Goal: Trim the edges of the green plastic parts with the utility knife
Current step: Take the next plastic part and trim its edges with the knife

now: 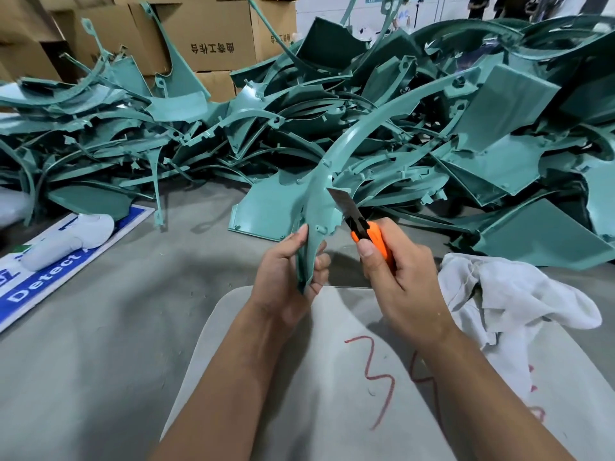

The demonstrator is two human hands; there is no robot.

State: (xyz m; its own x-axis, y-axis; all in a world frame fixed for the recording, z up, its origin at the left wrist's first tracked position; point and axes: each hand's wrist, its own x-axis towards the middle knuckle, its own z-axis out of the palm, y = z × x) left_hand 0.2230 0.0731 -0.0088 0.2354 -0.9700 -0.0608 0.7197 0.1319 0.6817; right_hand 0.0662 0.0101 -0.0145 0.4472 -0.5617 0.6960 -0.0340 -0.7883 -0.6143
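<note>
A heap of green parts [432, 128] covers the floor [100, 327]. The left hand [286, 277] has its grip around one curved part [319, 201], held upright; the right hand [396, 281] clasps the orange knife [362, 227], blade against its edge. A slip could send the blade toward the nearby left fingers [321, 264].

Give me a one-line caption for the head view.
Left hand holds green part; right hand sets utility knife to its edge.

Both hands raised, forearms extended; left hand [286, 271] pinching, right hand [396, 271] fist-gripped, thumb up.
</note>
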